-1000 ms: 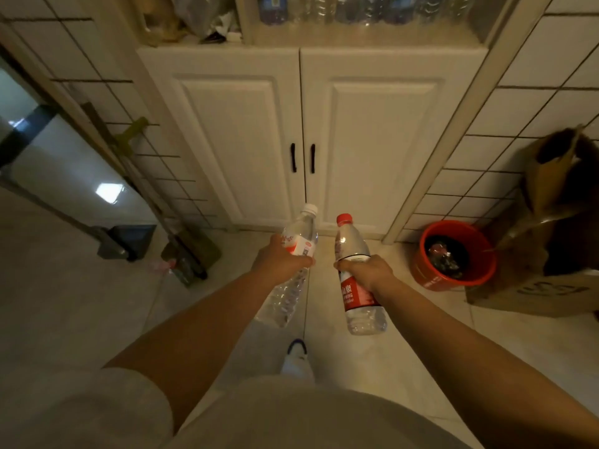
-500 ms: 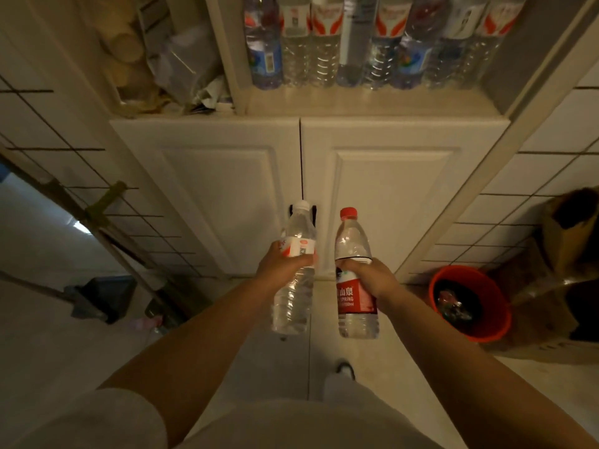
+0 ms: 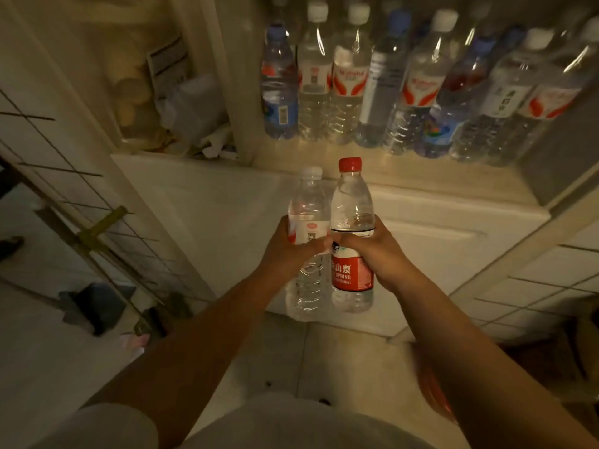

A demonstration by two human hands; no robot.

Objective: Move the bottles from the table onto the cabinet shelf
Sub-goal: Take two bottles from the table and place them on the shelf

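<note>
My left hand (image 3: 288, 254) grips a clear water bottle with a white cap (image 3: 306, 202) around its middle. My right hand (image 3: 372, 251) grips a clear bottle with a red cap and red label (image 3: 351, 277). Both bottles stand upright, side by side and touching, in front of the white cabinet and just below the shelf (image 3: 421, 176). A row of several water bottles (image 3: 382, 92) stands at the back of that shelf.
A divider post (image 3: 233, 76) separates the bottle shelf from a left compartment holding crumpled bags and paper (image 3: 191, 111). White cabinet doors (image 3: 437, 247) lie below. A broom and dustpan (image 3: 94, 303) lean at the left wall. A red bucket (image 3: 434, 393) sits behind my right forearm.
Both hands have risen and come together with their bottles, which now touch. I have stepped closer and the view has tilted up, bringing the shelf's bottles nearer.
</note>
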